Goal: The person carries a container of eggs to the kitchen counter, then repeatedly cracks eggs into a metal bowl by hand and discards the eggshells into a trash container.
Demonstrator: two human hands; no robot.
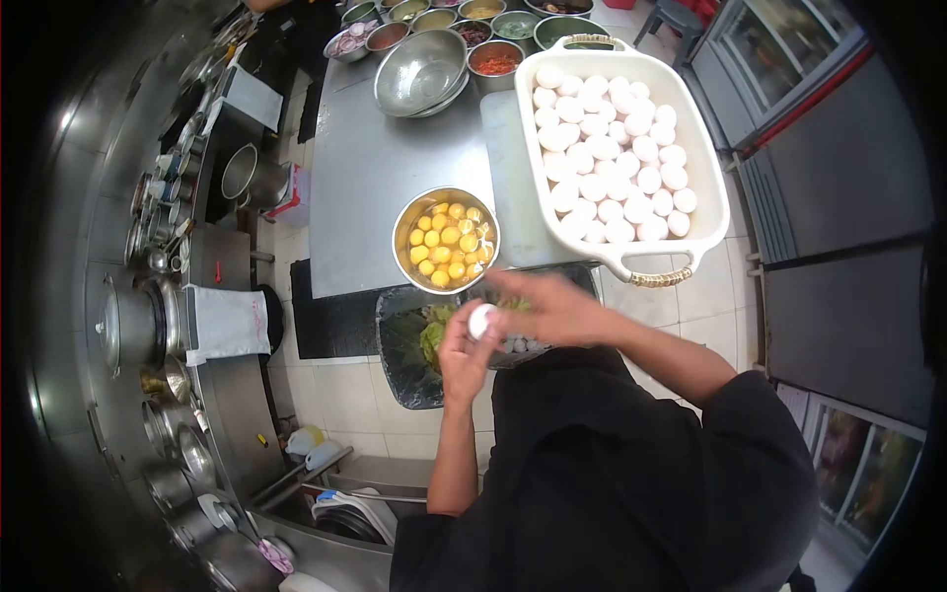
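Note:
My left hand (462, 357) is closed around a white egg (481, 321), in front of the table's near edge. Close beside it is my right hand (554, 308), its fingers smeared by motion; its thumb side is at the egg, and whether it grips the egg I cannot tell. Just beyond both hands, a steel bowl (398, 259) holds many yellow yolks in clear egg white. Below the hands stands a bin with a black liner (395, 365), with green leaves and eggshells inside. To the right, a white basket (720, 212) with wrapped handles is filled with white eggs.
Nested steel bowls (422, 71) sit on the steel table (395, 153). Small bowls of chopped ingredients, one holding red pieces (495, 61), line the far end. Pots and a large lidded pot (126, 326) crowd the left counter. Refrigerators (838, 158) stand on the right.

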